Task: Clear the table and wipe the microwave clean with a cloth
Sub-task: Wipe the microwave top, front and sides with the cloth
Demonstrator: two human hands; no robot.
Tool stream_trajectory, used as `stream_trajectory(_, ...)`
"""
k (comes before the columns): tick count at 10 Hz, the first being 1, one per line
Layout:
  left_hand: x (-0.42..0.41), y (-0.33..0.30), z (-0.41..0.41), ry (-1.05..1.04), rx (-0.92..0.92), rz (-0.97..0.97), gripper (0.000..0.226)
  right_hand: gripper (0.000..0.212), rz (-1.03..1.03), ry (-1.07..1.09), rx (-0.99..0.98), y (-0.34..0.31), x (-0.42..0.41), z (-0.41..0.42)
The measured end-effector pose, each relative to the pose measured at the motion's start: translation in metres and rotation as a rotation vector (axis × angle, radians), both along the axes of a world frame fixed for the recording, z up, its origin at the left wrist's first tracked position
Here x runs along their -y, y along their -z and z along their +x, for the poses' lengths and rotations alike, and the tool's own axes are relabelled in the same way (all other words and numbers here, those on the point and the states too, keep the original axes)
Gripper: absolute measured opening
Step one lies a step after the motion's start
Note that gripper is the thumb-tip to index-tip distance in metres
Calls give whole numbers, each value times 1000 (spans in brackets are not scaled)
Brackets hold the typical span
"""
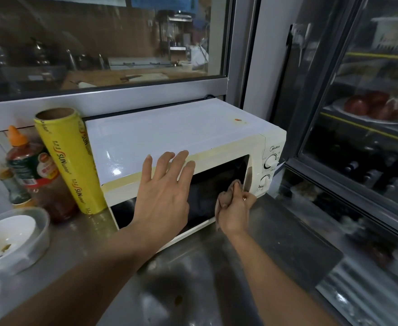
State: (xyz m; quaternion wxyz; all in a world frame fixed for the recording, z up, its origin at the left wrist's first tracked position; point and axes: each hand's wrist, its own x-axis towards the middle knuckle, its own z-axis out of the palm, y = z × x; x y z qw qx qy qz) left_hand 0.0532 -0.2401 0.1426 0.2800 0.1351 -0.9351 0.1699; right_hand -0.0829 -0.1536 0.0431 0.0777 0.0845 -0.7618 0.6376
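Observation:
A white microwave [169,132] stands on the steel counter [193,278] under a window, its dark door facing me. My left hand [165,194] lies flat and spread against the top front edge of the door. My right hand [235,212] is closed on a small brownish cloth [228,194] and presses it to the right side of the door glass, beside the door handle. The two control knobs [270,161] sit to the right of the cloth.
A yellow roll of cling film [71,158] stands upright against the microwave's left side. Sauce bottles [33,175] stand behind it. A clear container holding a dirty white bowl [9,236] sits at the left edge. A glass-door fridge [362,114] stands to the right.

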Motion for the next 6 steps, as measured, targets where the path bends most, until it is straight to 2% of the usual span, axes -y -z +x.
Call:
stream_trajectory(1,6,-4,17,10,-3,20,70,24,279,-102,-131,-5,-4,20)
stream_trajectory(3,27,-21,64,17,-52,58,71,20,237,-62,-47,-22,-17,62)
stream_trajectory(4,37,-26,82,24,-81,69,71,33,444,-94,-70,-29,-22,75)
stream_trajectory(5,55,-35,115,47,-115,82,72,39,62,-135,136,-53,-22,103)
stream_trajectory(6,65,-40,138,34,-125,107,71,34,189,-180,28,-57,-35,122)
